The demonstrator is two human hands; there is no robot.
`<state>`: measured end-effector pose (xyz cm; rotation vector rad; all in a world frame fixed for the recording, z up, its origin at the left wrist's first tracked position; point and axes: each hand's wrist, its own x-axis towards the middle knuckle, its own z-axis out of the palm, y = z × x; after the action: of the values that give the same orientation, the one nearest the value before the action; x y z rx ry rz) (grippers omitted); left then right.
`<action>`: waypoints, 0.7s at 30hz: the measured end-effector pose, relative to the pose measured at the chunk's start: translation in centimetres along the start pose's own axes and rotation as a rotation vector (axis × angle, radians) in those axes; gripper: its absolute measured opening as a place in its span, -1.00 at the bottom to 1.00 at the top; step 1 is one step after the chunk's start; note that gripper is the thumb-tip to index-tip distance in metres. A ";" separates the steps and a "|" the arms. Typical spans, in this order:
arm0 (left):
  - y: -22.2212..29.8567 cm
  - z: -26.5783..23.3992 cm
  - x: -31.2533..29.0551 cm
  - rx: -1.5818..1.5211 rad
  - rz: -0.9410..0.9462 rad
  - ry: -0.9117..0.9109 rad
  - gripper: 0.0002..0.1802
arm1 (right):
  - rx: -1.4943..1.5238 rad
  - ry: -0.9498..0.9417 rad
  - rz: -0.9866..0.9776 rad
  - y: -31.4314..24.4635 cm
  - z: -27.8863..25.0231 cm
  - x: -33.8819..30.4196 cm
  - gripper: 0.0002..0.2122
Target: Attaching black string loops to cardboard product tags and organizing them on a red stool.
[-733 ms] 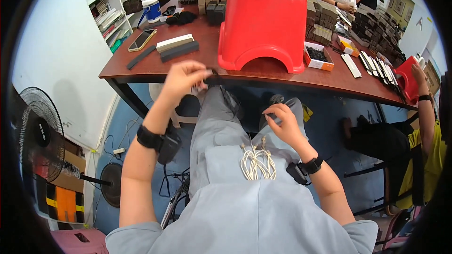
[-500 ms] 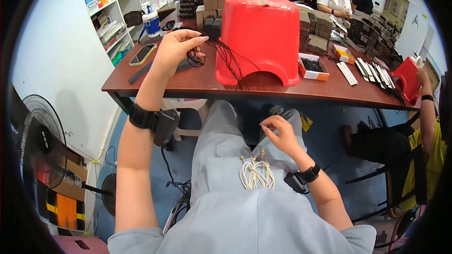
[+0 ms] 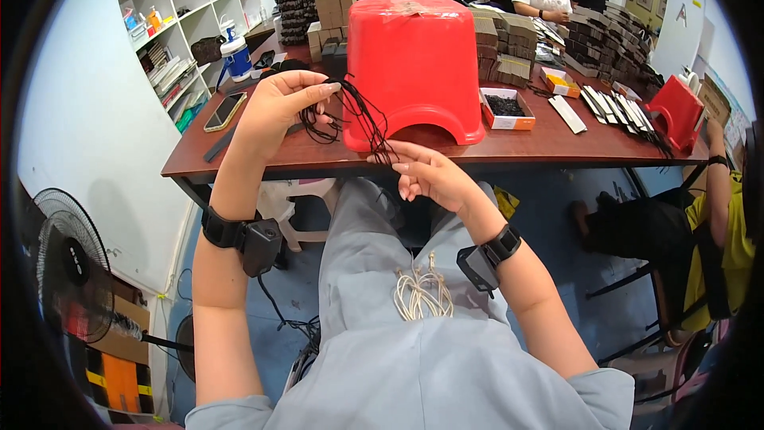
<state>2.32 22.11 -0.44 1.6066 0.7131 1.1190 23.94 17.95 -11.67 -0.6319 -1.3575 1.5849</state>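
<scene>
Black cords (image 3: 372,123) look light and limp; I'd pinch the ends. Left hand (image 3: 274,107) pinches their left end; whether the right hand (image 3: 434,179) grips, I can't tell.

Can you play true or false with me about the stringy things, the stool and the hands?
1. The left hand pinches black cords. True.
2. The big stool is blue. False: the stool is red.
3. A phone lies left of the stool. True.
4. The right hand is on the lap. False: the right hand is up by the lower part of the cords.
</scene>
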 end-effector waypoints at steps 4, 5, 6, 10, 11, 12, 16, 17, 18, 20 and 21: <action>-0.3 -0.5 0.1 0.000 -0.006 0.013 -0.85 | 0.123 -0.003 0.067 0.5 0.6 -0.3 -0.68; -0.4 -0.6 0.2 -0.010 -0.018 0.016 -0.85 | 0.125 0.033 0.069 0.4 0.6 -0.3 -0.71; -0.4 -0.7 0.2 -0.019 -0.029 0.019 -0.85 | 0.127 0.068 0.071 0.4 0.6 -0.3 -0.73; -0.7 -1.0 0.2 -0.002 -0.034 0.019 -0.84 | 0.120 0.131 0.055 1.0 -0.2 -0.2 -0.75; -0.7 -1.2 0.3 -0.004 -0.033 0.019 -0.84 | 0.125 0.154 0.063 1.0 -0.3 -0.3 -0.75; -0.8 -1.4 0.3 0.024 -0.032 0.007 -0.85 | 0.129 0.177 0.071 1.0 -0.3 -0.3 -0.76; -0.4 -2.8 1.0 0.277 -0.087 -0.078 -0.84 | 0.102 0.253 0.057 0.6 -1.1 -1.2 -0.77; -0.7 -3.6 1.3 0.339 -0.087 -0.104 -0.84 | 0.158 0.279 0.049 0.3 -1.6 -1.6 -0.78; -0.9 -4.2 1.7 0.338 -0.087 -0.100 -0.84 | 0.214 0.306 0.042 -0.2 -2.1 -2.1 -0.79; -1.4 -5.1 2.6 0.387 -0.202 -0.156 -0.84 | 0.133 0.380 0.021 -1.3 -2.8 -3.4 -0.80; -1.8 -5.6 3.3 0.388 -0.223 -0.164 -0.83 | 0.046 0.430 0.001 -1.7 -3.1 -3.9 -0.79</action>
<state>-1.33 27.75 -0.77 1.8621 1.0161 0.7060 28.85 15.92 -11.54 -0.8856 -0.9977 1.3764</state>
